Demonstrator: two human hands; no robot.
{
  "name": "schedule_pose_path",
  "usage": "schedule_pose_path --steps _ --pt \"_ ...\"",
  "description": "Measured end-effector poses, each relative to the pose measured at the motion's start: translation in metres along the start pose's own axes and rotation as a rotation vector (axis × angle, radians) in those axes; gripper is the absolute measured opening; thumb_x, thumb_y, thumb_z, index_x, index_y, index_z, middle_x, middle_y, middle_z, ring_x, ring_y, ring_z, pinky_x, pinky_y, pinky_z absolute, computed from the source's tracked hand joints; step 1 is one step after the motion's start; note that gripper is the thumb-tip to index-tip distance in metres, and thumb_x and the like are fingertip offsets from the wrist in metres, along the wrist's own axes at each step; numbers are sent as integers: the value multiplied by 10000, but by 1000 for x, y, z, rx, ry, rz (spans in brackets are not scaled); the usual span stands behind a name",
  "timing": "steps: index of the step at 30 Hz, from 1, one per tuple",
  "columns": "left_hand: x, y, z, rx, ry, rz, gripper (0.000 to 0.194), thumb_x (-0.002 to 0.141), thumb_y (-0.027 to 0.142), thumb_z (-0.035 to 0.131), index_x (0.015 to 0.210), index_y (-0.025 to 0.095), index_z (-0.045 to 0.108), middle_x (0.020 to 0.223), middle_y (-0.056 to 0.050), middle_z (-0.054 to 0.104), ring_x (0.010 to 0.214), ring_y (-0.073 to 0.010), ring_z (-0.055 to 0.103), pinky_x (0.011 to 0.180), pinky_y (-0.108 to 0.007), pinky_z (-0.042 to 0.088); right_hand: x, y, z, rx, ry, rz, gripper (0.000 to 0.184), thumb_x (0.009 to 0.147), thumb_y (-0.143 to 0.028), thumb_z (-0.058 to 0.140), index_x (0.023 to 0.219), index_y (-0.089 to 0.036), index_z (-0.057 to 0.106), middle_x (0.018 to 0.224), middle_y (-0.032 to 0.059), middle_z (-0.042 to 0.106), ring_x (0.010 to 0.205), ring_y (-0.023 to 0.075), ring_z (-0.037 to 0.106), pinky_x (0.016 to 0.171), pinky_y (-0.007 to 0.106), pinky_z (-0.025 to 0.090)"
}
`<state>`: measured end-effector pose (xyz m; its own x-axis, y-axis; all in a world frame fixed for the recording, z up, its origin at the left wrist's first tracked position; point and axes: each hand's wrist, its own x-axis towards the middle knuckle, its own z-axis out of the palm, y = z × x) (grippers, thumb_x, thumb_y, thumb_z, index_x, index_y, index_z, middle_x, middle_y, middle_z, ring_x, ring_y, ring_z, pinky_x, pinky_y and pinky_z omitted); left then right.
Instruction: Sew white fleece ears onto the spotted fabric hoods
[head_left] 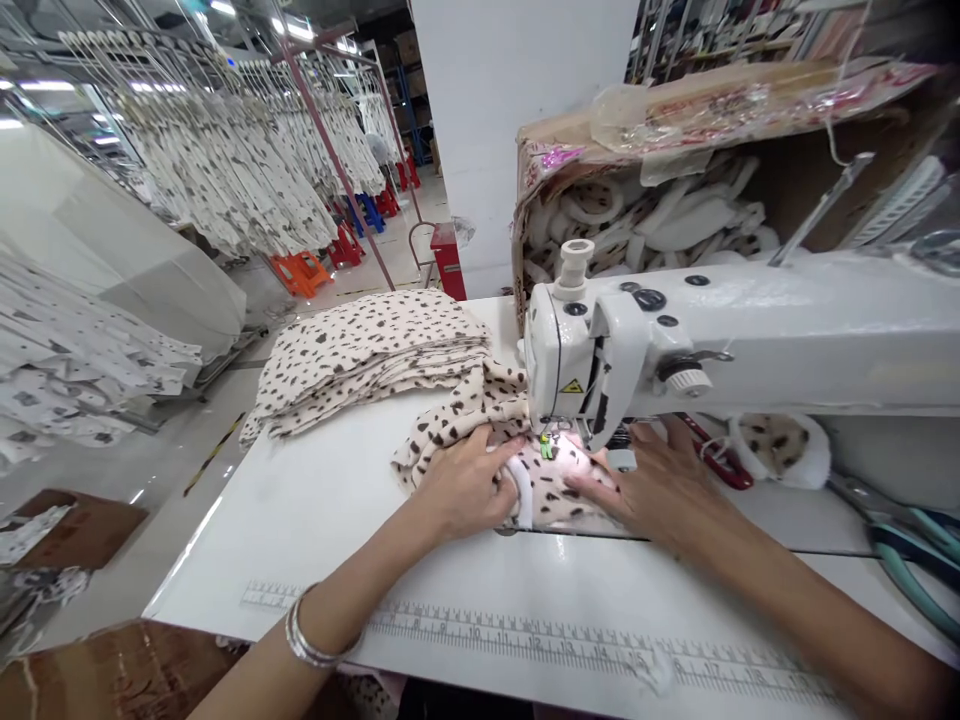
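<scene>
- Since the cloth needs to slide without dragging, the white table (315, 520) serves well; its left edge slants in toward the person, and sliding room shows left of the hands, ahead of the printed ruler (532, 640).
- Behind the machine, a worn carton (712, 110) full of white and spotted pieces limits reach toward the back right.
- The sewing machine (787, 345) overhangs the right side, so passing room there is low; turning bulk is better done to the left of its head.
- A stack of spotted fabric (375, 335) lies at the back left, its near edge close to the gathered cloth; that bunching should stay off the stack.
- The spotted piece (551, 485) lies under the needle area, bunched at left and flatter at right; smoothing it before feeding would help avoid puckers.
- The right hand (660, 480) is loosely spread, thumb on the cloth, other fingertips partly hidden. The left hand (469, 485) is half curled on the cloth beside a white band; whether it pinches, I cannot tell. Both sit near the needle, so light, flat guidance seems safest.
- Teal-handled scissors (911, 560) crowd the right.
- Smaller red snips (716, 455) lie just beyond the right hand.
</scene>
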<state>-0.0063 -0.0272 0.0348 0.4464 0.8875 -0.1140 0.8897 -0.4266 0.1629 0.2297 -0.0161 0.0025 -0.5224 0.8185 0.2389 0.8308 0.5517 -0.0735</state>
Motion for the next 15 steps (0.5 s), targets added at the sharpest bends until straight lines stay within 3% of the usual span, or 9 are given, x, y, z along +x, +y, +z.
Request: schedule_pose_path --steps 2,6,13,15 --pt "4 0 -2 0 -13 -9 499 882 311 425 1375 249 472 1078 -79 513 863 -229 590 703 -356 512 -1 -2 -1 -62 31 33 517 876 -621 418 710 -211 685 1004 146 648 1086 360 512 976 606 309" --pt "1 3 -3 -65 -22 45 497 872 301 453 1368 278 463 990 -54 527 842 -212 583 718 -345 502 -14 1 -7 3 51 -5 474 804 -658 527 876 -216 680 1055 131 640 1132 362 491 977 583 329" --pt "-6 3 0 -159 3 42 495 862 308 470 1356 277 451 952 -45 500 767 -200 544 665 -341 481 -18 16 -13 205 126 -61 358 961 -439 414 860 -245 698 915 84 681 1049 318 543 857 506 383" --pt "-7 1 1 -181 11 36 475 867 317 470 1341 280 469 972 -48 494 769 -201 542 653 -338 477 -15 17 -12 217 65 -98 343 941 -479 447 896 -265 712 945 77 683 1069 313 543 876 498 382"
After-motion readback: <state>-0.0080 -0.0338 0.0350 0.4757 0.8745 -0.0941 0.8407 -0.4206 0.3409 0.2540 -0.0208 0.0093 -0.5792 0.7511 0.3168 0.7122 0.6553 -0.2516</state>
